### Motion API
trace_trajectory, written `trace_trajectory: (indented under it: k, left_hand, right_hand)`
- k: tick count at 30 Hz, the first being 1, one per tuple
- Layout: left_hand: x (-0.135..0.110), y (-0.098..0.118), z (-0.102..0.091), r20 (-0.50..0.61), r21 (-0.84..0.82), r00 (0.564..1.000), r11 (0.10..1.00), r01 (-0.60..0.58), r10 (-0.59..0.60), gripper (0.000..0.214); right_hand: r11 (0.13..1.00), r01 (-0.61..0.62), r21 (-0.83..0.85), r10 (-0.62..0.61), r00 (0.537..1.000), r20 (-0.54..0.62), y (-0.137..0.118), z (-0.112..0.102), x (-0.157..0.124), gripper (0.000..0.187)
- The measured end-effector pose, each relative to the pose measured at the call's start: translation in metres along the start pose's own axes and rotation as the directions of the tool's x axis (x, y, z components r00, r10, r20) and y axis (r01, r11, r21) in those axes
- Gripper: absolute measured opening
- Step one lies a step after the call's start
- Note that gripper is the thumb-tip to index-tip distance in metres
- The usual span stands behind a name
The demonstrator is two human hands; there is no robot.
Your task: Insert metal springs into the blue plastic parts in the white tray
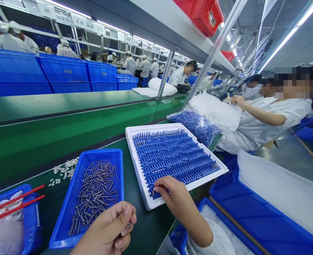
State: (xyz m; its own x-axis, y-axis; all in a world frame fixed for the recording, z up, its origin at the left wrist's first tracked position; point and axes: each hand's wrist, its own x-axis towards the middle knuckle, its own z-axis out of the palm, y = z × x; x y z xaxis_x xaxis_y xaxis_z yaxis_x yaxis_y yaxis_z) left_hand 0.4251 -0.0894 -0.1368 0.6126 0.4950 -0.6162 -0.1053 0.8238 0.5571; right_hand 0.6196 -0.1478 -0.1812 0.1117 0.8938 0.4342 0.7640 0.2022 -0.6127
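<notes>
My left hand [116,226] is closed around a few small ribbed metal springs [129,224], held over the near right corner of a blue bin [120,156]. Inside that bin lies a loose heap of similar springs [96,191]. To its right is a white foam tray [152,204] with rows of upright blue plastic parts [172,156]. At the tray's near left corner my right hand [173,191] pinches with thumb and forefinger, low over the last blue parts. Whatever sits between those fingertips is too small to make out.
Red chopsticks [15,203] lie across another blue bin [30,212] at left. Small white pieces [66,168] are scattered beside the spring bin. Behind the tray sit a bag of blue parts [196,124] and a co-worker [265,120]. Blue crates [265,205] stand at right.
</notes>
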Motion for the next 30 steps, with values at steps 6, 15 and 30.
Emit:
trace_trajectory:
  k: [6, 15, 30]
  left_hand:
    - [0.000, 0.000, -0.002, -0.034, -0.015, 0.999, 1.000, -0.026, 0.026, 0.038]
    - [0.002, -0.001, -0.002, -0.043, -0.009, 0.999, 1.000, -0.014, 0.013, 0.036]
    - [-0.003, 0.004, 0.007, -0.096, -0.057, 0.995, 0.998, -0.031, 0.026, 0.040]
  right_hand:
    - [0.999, -0.024, -0.040, 0.024, 1.000, -0.002, 0.002, 0.002, -0.002, 0.013]
    - [1.000, -0.012, 0.012, 0.012, 1.000, -0.025, 0.003, 0.005, -0.006, 0.014]
    - [0.996, 0.087, 0.029, -0.088, 0.996, 0.019, -0.003, -0.005, -0.011, 0.043]
